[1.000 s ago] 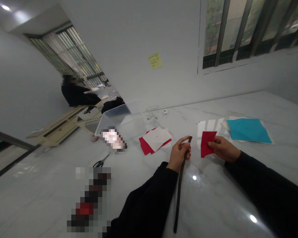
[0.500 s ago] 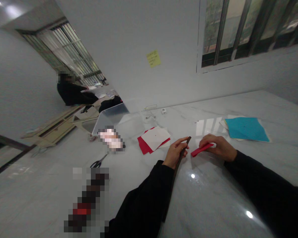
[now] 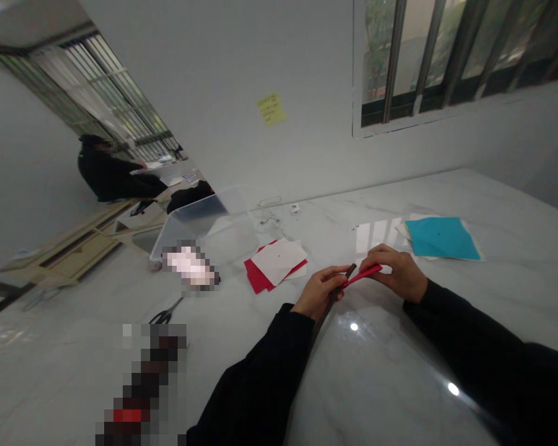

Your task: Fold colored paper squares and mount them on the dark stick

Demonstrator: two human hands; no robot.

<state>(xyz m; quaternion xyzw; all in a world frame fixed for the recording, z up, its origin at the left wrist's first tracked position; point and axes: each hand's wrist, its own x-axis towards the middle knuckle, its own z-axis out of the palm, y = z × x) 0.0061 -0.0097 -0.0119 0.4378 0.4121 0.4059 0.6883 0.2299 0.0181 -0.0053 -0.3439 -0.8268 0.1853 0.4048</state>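
Note:
Pinched in my left hand [image 3: 318, 291] is a long, thin dark brown stick [image 3: 323, 321], its upper tip poking out past the fingers. My right hand [image 3: 402, 274] grips a narrow folded red strip [image 3: 360, 275], paper or cloth, I cannot tell which. The strip's left end meets my left fingertips beside the stick, so whether both are pinched together is hidden. To the left of my hands lie white sheets [image 3: 279, 260] over red sheets [image 3: 259, 280]. A blue sheet [image 3: 444, 237] on paler ones lies beyond my right hand.
Scissors [image 3: 162, 316] and two blurred-out items lie on the marble-look table [image 3: 376, 384] at left. Behind them stands a clear plastic bin [image 3: 199, 217]. A white adapter [image 3: 294, 209] and cable sit by the wall, under a yellow note [image 3: 270, 109]. A person [image 3: 106, 173] sits far left.
My right hand has brought the red strip left to my left hand, where its end now touches the fingers by the stick. The whole view has shifted slightly.

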